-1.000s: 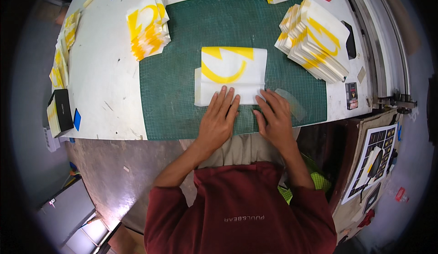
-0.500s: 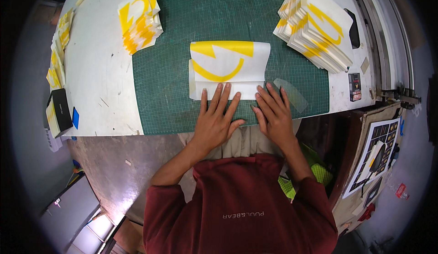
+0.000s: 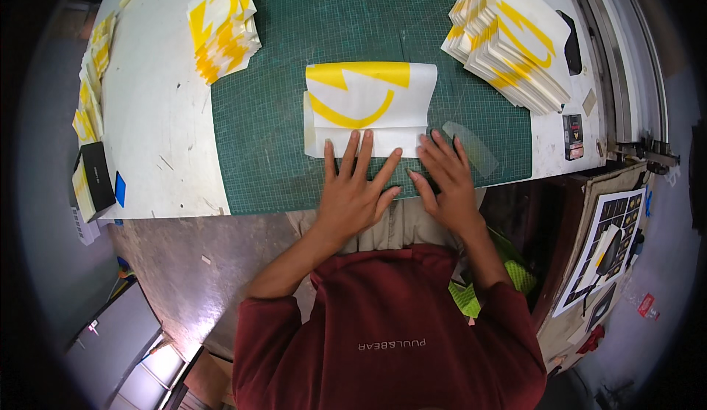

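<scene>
When set against half a second ago, only slightly different: left hand (image 3: 353, 193) with fingers fanned wider, index tip farther toward the right; right hand (image 3: 451, 189) edged outward at the lower right corner. Folded white sheet with yellow print (image 3: 401, 97) in nearly the same spot, near crease lying flat. Judged from that: light steadying or smoothing, with no lift in hand.

Left unclenched, palm down, fingertips on the plain strip below the crease, grasping nothing. Right likewise loose, also grasping nothing; index at or just beside the sheet's edge, exact contact hard to tell. Along the sheet's left side, a narrow pale flap (image 3: 309, 126). Just beside the right fingers, a translucent strip (image 3: 471, 148). Under all of it, green gridded cutting mat (image 3: 272, 115).

Farther out, containers. At the table's left edge, black box (image 3: 99, 174) with white-and-yellow pieces (image 3: 82, 193) showing at its side; count impossible to make out. Next to it, flat blue piece (image 3: 120, 187). On the right, small dark carton (image 3: 573, 137), contents hidden.

Beyond: tall stack of folded printed pieces (image 3: 508, 49) at upper right, partly over the mat; looser fanned stack (image 3: 224, 27) at upper left; another row of printed pieces (image 3: 92, 89) along the far left edge.
</scene>
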{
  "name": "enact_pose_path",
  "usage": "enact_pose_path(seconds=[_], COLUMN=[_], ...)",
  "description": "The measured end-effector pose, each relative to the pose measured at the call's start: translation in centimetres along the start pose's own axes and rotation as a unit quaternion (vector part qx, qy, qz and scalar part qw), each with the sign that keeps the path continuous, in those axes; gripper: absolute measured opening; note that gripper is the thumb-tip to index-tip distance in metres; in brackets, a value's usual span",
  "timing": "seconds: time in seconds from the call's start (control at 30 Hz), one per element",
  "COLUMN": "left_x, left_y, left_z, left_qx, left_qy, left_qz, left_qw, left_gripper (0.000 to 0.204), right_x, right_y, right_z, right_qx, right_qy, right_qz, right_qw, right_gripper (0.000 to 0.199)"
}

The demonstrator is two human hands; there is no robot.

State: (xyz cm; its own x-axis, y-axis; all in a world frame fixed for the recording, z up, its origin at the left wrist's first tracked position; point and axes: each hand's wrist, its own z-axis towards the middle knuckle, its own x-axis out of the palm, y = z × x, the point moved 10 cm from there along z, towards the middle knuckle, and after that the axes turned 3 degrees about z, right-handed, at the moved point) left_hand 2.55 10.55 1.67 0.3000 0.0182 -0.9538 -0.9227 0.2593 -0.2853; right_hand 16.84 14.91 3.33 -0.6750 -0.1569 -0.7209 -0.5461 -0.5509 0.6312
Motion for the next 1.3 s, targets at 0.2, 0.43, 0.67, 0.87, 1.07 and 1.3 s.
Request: enact_pose_path(seconds=[0.2,0.43,0.67,0.87,1.07,1.3], left_x=[0.3,0.7,0.5,0.2,0.3,-2.1], left_y=[-0.3,-0.2,-0.3,-0.2,0.1,6.4], left_z=[0.2,0.2,0.1,0.4,0.2,-3.3], left_qx=[0.002,0.001,0.003,-0.001,-0.011,-0.107], left_qy=[-0.007,0.002,0.004,0.012,0.02,0.038], left_qz=[0.011,-0.019,-0.021,-0.041,-0.044,-0.013], left_qw=[1.0,1.0,1.0,0.999,0.999,0.993], left_gripper=[0.067,0.068,0.075,0.077,0.083,0.102], right_x=[-1.1,3.0,3.2,3.0,3.1,2.9], right_y=[0.1,1.9,1.9,2.1,1.9,2.0], right_z=[-0.3,-0.5,-0.4,-0.2,-0.2,-0.3], right_qx=[0.008,-0.008,-0.008,0.001,-0.006,-0.014], right_qy=[-0.04,0.048,0.041,0.032,0.038,0.029], right_qz=[0.023,-0.074,-0.08,-0.087,-0.097,-0.098], right_qw=[0.999,0.996,0.996,0.996,0.995,0.995], right_gripper=[0.049,0.047,0.047,0.045,0.045,0.044])
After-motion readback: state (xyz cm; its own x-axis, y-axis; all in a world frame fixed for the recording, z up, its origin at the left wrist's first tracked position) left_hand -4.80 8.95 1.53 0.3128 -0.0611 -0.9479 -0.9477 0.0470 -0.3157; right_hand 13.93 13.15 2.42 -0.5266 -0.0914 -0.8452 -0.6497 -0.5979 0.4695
